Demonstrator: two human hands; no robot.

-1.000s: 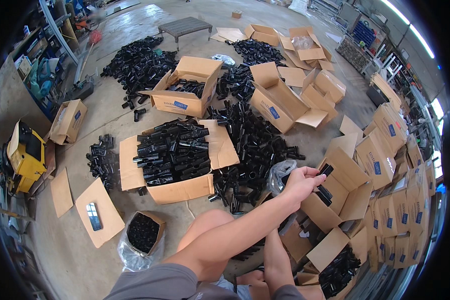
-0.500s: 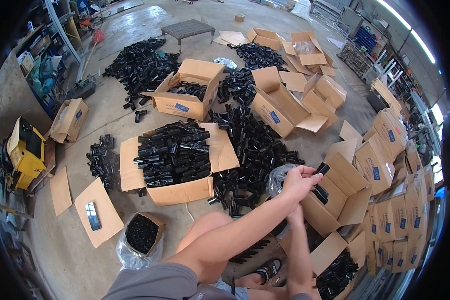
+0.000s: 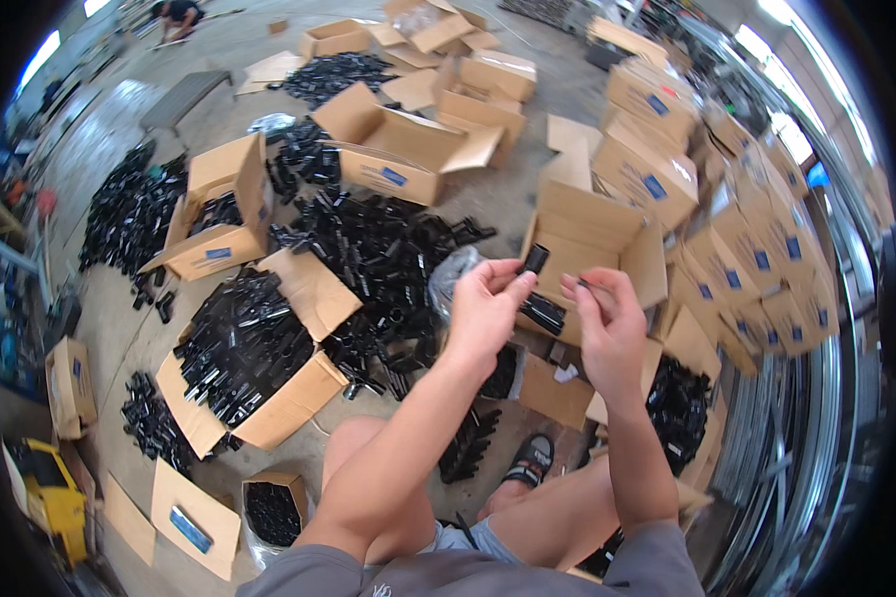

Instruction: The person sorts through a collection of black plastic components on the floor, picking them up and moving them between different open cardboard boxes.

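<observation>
My left hand (image 3: 490, 308) grips a glossy black pipe fitting (image 3: 543, 312), with one tubular end pointing up beyond my thumb. Just to its right, my right hand (image 3: 612, 323) pinches a small dark piece (image 3: 583, 285), too small to name. The two hands are apart, in front of an open cardboard box (image 3: 592, 231). A heap of similar black fittings (image 3: 383, 254) lies left of my hands. Between that heap and my left hand is a clear plastic bag (image 3: 450, 281). Below the hands sits a small carton (image 3: 556, 390) with dark parts beside its flap.
A carton full of fittings (image 3: 244, 343) stands at the left. Near my knee is a small box of black pieces (image 3: 274, 509), beside a phone (image 3: 191, 529) on cardboard. Stacked cartons (image 3: 757, 249) and metal profiles (image 3: 782, 438) line the right. A person (image 3: 177, 14) crouches far left.
My view has swung to the right. My right hand, formerly low beneath the left forearm, has come up beside the fitting with a small dark piece. The left hand keeps its hold.
</observation>
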